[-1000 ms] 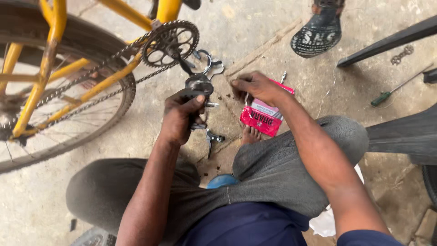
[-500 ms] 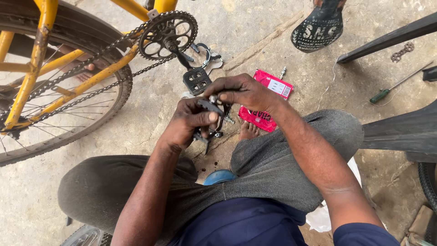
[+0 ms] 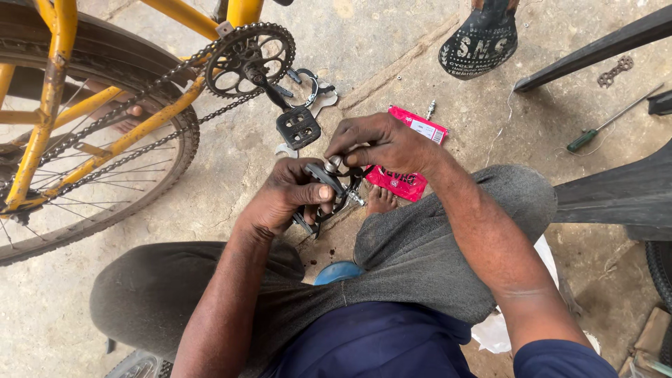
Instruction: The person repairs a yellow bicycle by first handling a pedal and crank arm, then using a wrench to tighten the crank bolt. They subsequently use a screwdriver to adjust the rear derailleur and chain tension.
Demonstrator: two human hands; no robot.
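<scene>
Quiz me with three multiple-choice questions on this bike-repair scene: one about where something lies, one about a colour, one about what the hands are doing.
1. Where does the pink packet lie?
A. on the ground under the right hand
B. on the wheel
C. on the saddle

2. What colour is the bicycle frame?
A. blue
B. yellow
C. white

3. How is the loose black pedal held?
A. lying untouched
B. by one hand only
C. by both hands

Answers:
1 A, the packet shows on the concrete beneath the right hand.
2 B, its tubes are yellow.
3 C, the left hand grips it while the right hand's fingers pinch its end.
</scene>
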